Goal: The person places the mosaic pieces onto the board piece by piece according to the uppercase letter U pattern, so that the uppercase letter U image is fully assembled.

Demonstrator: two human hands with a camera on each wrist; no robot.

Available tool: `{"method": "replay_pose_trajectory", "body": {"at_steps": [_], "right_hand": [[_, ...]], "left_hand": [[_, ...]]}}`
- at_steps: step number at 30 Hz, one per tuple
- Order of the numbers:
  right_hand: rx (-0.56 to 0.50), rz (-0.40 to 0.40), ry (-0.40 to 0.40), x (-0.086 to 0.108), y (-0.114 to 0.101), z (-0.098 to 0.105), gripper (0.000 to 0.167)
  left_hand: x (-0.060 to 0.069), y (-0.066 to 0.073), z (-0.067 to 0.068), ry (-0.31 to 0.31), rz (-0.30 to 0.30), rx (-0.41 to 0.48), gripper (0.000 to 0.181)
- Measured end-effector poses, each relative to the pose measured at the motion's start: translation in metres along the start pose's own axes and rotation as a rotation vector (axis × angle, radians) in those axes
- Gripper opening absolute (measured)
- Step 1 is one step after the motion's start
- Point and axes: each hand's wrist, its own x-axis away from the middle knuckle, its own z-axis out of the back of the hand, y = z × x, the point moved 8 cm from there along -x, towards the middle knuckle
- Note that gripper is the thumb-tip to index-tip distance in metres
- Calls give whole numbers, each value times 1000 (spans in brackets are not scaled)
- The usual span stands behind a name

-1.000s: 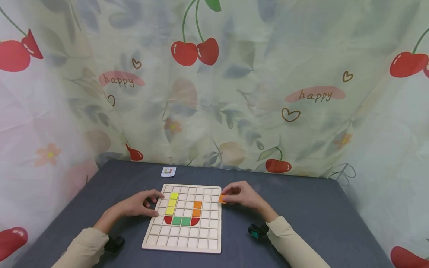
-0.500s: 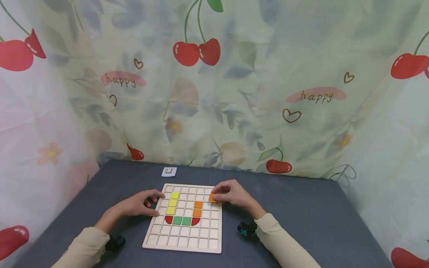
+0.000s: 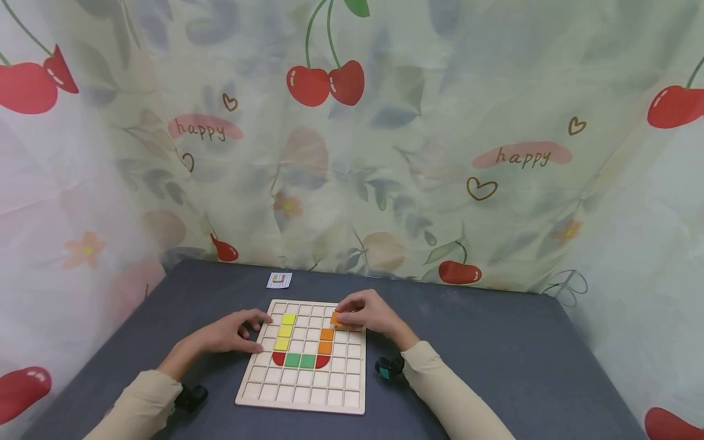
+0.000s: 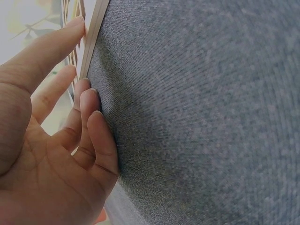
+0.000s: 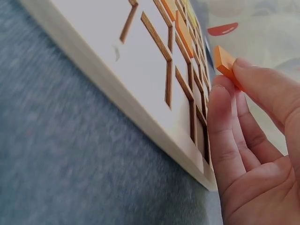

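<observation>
A wooden grid board [image 3: 299, 394] lies on the dark table, its cells framed by raised ribs. Yellow squares [image 3: 285, 331] run down its left part, green squares [image 3: 299, 360] and red rounded corner pieces [image 3: 278, 359] sit below, and two orange squares [image 3: 326, 341] stand in a column at right. My right hand [image 3: 371, 315] pinches a loose orange square tile [image 5: 224, 61] between thumb and fingers, over the board's upper right. My left hand [image 3: 233, 332] touches the board's left edge with thumb and index fingertip, its other fingers loosely bent on the cloth in the left wrist view.
A small printed card [image 3: 279, 280] with a coloured pattern lies behind the board. The dark cloth-covered table [image 3: 467, 342] ends at a patterned curtain [image 3: 385, 153] at the back and sides. A dark wrist device [image 3: 389, 368] sits below my right wrist.
My right hand has moved left with the orange tile, from beside the board's right edge to above its upper right cells. The left hand stays at the board's left edge.
</observation>
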Motion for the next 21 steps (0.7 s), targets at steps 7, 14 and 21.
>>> {"method": "replay_pose_trajectory", "body": {"at_steps": [7,14,21], "right_hand": [[23,-4,-6,-11,-1,-5,15],[70,16,-6,-18,-4,-9,14],[77,-29,-25,-20,0,-13,12]], "left_hand": [[-1,0,0,7,0,-15,55],[-1,0,0,12,0,-21,56],[0,2,0,6,-1,-18,56]]}}
